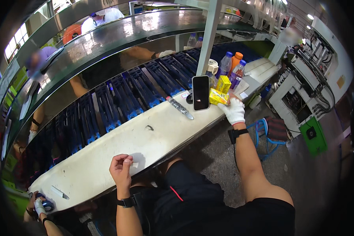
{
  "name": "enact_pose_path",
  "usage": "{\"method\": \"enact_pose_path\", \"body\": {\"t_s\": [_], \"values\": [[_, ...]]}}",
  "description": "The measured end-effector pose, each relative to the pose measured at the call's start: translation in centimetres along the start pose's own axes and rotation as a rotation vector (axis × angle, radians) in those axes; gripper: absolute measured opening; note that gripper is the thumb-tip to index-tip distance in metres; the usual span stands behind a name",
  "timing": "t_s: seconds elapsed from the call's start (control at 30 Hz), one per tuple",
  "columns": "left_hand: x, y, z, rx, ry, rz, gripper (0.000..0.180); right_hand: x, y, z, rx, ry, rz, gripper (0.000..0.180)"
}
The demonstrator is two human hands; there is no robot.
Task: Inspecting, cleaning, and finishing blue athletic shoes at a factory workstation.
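Left hand: the bare left hand (121, 167) rests at the near edge of the white surface (106, 153), wrist wearing a black watch (126, 202). Its fingers (126, 160) are pinched together on a small pale piece, too small to identify; held up at the edge, it appears kept close for inspection.

Right hand: the right hand (234, 110), in a white knit glove, reaches to the far right end of the surface. Its fingers lie against the yellow packet (217, 96), curled onto it; whether they fully clamp it I cannot tell.

Yellow packet: lies flat by the right end, just beside a yellow box (224, 83) and touching the glove.

Smartphone: a black smartphone (200, 93) stands upright, propped near the far edge, probably so its screen faces the seat.

Utility knife: a grey utility knife (180, 107) lies flat left of the phone, within the right hand's reach.

Bottles: 3 drink bottles (231, 67) are grouped behind the box, out of the working middle.

Conveyor: blue trays (122, 98) run along the far edge.

Other person: another person's hand (39, 204) works at the left corner beside a second knife (59, 192).
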State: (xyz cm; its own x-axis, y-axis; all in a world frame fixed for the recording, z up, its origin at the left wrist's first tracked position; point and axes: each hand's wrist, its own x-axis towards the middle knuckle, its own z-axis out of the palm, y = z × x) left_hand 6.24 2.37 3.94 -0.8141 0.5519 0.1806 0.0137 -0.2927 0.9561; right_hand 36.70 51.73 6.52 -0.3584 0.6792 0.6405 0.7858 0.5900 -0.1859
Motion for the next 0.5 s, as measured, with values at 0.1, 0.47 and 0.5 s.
{"method": "enact_pose_path", "body": {"t_s": [0.1, 0.47, 0.5], "values": [[0.0, 0.0, 0.1, -0.01, 0.001, 0.003, 0.014, 1.5, -0.3, -0.6, 0.035, -0.239, 0.072, 0.06], [-0.2, 0.0, 0.4, -0.011, 0.034, 0.008, 0.017, -4.7, 2.5, 4.0, 0.39, 0.426, 0.169, 0.051], [-0.2, 0.0, 0.3, -0.004, 0.026, 0.01, 0.016, -5.3, 2.1, 4.1, 0.394, 0.425, 0.165, 0.051]]}}
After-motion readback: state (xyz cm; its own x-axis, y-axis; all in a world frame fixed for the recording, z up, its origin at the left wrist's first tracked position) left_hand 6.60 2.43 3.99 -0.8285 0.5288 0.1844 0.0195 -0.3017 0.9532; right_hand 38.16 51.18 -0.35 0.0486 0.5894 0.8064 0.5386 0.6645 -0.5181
